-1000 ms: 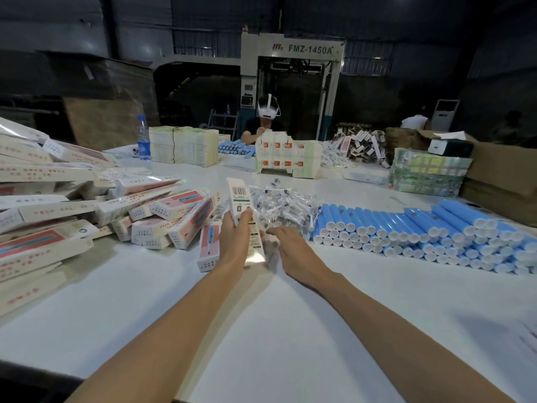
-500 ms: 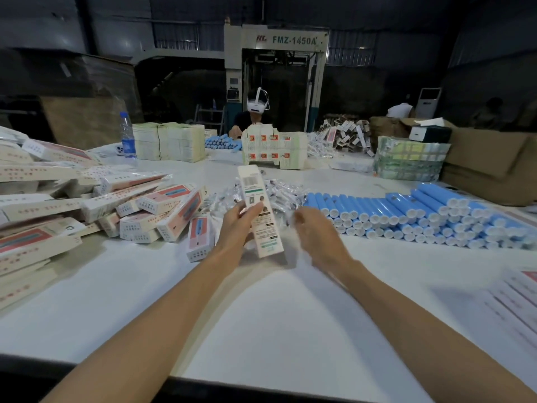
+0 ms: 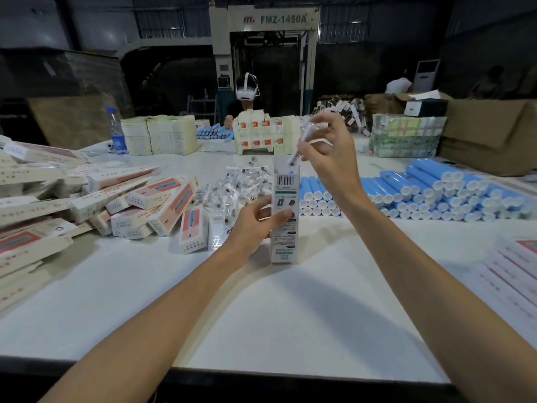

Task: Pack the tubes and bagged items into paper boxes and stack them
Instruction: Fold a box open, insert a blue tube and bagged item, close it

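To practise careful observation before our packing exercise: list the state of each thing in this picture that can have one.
Paper box: upright, top open, gripped by left hand.
Bagged item: pinched by right hand, tilted, lower tip at the box's opening.
Blue tubes: lying stacked in rows.
Loose bagged items: heaped behind the box.
Boxes at left: lying heaped.
Water bottle: upright.

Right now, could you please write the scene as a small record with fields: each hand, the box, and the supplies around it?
Left hand: grips the paper box around its middle and holds it upright.
Right hand: pinches a bagged item just above the box's open top.
Box state: top open, barcode side towards the camera.
Blue tubes: stacked in rows on the table, right of the box.
Loose bagged items: a heap behind the box.
Other boxes: an untidy pile at the left.
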Motion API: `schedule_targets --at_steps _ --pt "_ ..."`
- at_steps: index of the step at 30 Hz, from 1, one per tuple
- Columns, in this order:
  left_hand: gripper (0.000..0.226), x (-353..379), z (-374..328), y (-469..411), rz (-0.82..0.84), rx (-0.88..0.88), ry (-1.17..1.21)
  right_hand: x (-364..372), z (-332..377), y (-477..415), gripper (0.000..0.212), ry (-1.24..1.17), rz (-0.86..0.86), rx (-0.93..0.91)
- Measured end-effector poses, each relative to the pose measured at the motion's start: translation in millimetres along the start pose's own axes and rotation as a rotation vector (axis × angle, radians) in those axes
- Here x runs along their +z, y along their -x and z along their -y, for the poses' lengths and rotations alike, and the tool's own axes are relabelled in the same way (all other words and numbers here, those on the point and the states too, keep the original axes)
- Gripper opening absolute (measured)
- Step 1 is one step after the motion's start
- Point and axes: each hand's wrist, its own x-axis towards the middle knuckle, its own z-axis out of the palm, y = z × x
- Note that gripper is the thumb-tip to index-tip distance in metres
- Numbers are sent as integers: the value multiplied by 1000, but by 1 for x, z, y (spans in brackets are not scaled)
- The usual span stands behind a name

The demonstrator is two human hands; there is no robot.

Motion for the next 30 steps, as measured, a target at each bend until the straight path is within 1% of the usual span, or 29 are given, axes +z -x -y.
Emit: schedule_targets --at_steps 2,6,8,10,13,16,18,20,21,23,25,27,30 --pt "46 -1 0 -1 10 5 -5 3 1 -3 34 66 44 -18" --pt "31 -2 -1 0 20 19 -22 7 -5 -2 29 252 237 19" --pt "29 -2 -2 1 21 25 -21 8 -7 2 26 310 272 2" --pt "29 -2 -2 0 24 39 -28 8 -8 4 21 312 304 -9" --pt "28 -3 -2 0 36 63 -35 5 -10 7 9 360 345 -24" --pt "31 -3 -2 0 22 65 -53 3 -19 14 19 535 393 -72" --pt "34 -4 -2 0 12 58 -74 0 -21 21 23 461 338 -50" --pt "38 -6 -1 0 -6 58 -91 -6 -25 27 28 312 222 39" --pt "43 -6 -1 0 -17 62 -91 -9 -28 31 30 253 201 94" --pt "62 -5 -2 -1 -24 87 -66 -10 -33 44 38 158 259 185" --pt "81 -4 -3 1 -12 149 -72 -6 -38 58 47 75 319 213" --pt "88 -4 -6 3 3 207 -123 -3 -39 66 54 43 326 199" --pt "87 -6 -10 4 38 231 -185 -2 -37 69 55 -9 340 191"
